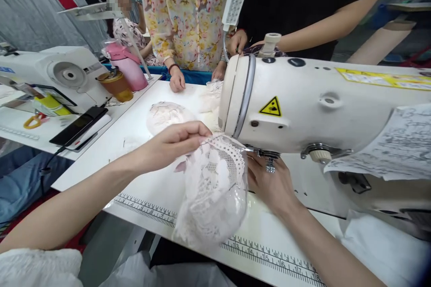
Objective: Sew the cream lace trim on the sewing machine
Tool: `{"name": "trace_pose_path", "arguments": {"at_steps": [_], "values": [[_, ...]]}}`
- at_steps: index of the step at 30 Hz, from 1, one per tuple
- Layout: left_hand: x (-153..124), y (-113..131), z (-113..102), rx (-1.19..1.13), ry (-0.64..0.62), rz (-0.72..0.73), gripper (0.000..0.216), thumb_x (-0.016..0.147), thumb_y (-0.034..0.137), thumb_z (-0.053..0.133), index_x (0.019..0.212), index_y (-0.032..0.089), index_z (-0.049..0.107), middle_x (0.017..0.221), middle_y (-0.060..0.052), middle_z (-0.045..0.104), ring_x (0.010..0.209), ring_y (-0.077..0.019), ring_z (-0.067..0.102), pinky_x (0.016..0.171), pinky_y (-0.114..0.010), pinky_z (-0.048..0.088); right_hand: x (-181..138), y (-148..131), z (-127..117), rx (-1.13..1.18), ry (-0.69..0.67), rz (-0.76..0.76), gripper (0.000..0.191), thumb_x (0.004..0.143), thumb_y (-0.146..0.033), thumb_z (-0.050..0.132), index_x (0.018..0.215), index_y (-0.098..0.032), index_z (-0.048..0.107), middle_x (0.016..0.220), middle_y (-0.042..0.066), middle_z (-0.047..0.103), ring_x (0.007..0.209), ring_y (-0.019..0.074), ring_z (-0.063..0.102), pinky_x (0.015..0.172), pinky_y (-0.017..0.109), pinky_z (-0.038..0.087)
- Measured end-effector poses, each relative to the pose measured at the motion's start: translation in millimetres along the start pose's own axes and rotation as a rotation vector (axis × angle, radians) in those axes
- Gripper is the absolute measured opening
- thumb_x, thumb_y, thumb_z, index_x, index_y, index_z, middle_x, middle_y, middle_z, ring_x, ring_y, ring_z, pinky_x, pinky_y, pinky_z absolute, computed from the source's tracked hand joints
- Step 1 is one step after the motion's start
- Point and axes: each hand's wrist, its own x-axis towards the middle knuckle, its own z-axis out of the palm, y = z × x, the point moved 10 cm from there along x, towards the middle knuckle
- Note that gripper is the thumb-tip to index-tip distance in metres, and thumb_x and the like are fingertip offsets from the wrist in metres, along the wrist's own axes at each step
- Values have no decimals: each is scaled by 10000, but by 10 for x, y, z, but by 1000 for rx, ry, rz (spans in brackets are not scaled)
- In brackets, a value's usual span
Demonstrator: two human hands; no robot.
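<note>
A white lace bra cup (pixel 218 184), with a scalloped edge and a sheer, glossy lower side, hangs in front of the sewing machine (pixel 303 98). My left hand (pixel 178 141) is closed, pinching the cup's upper lace edge between thumb and fingers. The edge runs right, towards the metal fittings (pixel 266 157) under the machine head. My right hand (pixel 269 179) is beneath the head, its bent fingers at the cup's right side. Its fingertips are partly hidden by the lace and fittings. Another pale cup-shaped piece (pixel 168 114) lies on the white table (pixel 148 184) beyond my left hand.
A printed ruler (pixel 262 253) runs along the table's front edge. To the left are a phone (pixel 79 124), an amber jar (pixel 117 85), a pink bottle (pixel 126 65) and another sewing machine (pixel 57 71). Two people stand across the table, their hands near its far edge.
</note>
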Motion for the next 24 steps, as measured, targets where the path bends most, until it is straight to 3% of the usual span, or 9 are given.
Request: {"name": "trace_pose_path", "arguments": {"at_steps": [2, 4, 6, 8, 11, 14, 16, 20, 24], "values": [[107, -182, 168, 72, -108, -9, 272, 950, 408, 432, 878, 204, 597, 834, -24, 653, 731, -154, 629, 621, -262, 514, -1, 12, 13, 5, -19, 10, 258, 939, -227, 462, 1029, -196, 702, 818, 42, 731, 680, 162, 626, 651, 297, 397], [209, -444, 159, 295, -126, -20, 313, 976, 396, 366, 962, 222, 626, 880, -22, 674, 765, -164, 638, 698, -295, 523, -6, 30, 12, 6, -12, 28, 252, 939, -219, 468, 1034, -199, 701, 797, 36, 728, 667, 153, 623, 639, 292, 389], [299, -623, -99, 613, 25, 35, 296, 971, 375, 376, 1068, 229, 615, 1033, -48, 670, 930, -204, 629, 838, -362, 505, -14, 44, 22, 3, -9, 41, 243, 924, -187, 483, 1040, -204, 695, 772, 23, 722, 639, 142, 612, 638, 292, 385], [346, -760, -364, 863, 135, 93, 312, 954, 375, 406, 1128, 198, 596, 1257, -110, 583, 1214, -276, 497, 1025, -468, 393, -24, 34, 38, 1, -12, 35, 263, 897, -131, 483, 1054, -198, 683, 776, 16, 721, 612, 133, 600, 642, 297, 384], [397, -1116, -650, 1040, 90, -14, 390, 928, 478, 447, 1201, 223, 560, 1445, -99, 424, 1398, -337, 257, 1115, -617, 156, -34, -9, 45, 9, -10, 3, 282, 873, -71, 471, 1040, -189, 665, 833, 12, 729, 615, 122, 606, 658, 298, 376], [367, -1344, -729, 1045, 10, -96, 460, 942, 533, 388, 1281, 245, 505, 1430, -90, 434, 1361, -297, 330, 1105, -574, 214, -36, -31, 28, -3, 5, -13, 251, 884, -78, 476, 1029, -184, 652, 866, 11, 737, 636, 124, 626, 665, 300, 366], [307, -1393, -731, 1046, 36, -129, 484, 956, 547, 340, 1299, 240, 487, 1406, -100, 454, 1325, -289, 376, 1080, -549, 270, -36, -36, 20, -6, 12, -19, 238, 894, -93, 482, 1042, -182, 646, 886, 10, 741, 646, 125, 635, 663, 299, 365], [112, -1403, -778, 1067, 158, -256, 525, 970, 570, 269, 1313, 227, 467, 1404, -132, 447, 1309, -345, 382, 1048, -629, 249, -40, -48, 14, 13, 17, -39, 251, 892, -96, 489, 1055, -198, 649, 983, -2, 738, 676, 126, 642, 666, 298, 369], [-187, -1064, -966, 1138, 366, -249, 468, 966, 503, 359, 1335, 228, 442, 1473, -110, 388, 1364, -335, 324, 1106, -568, 204, -42, -56, -22, 10, 52, -46, 212, 899, -142, 520, 1051, -193, 659, 942, 14, 741, 688, 145, 646, 648, 309, 357]]}}
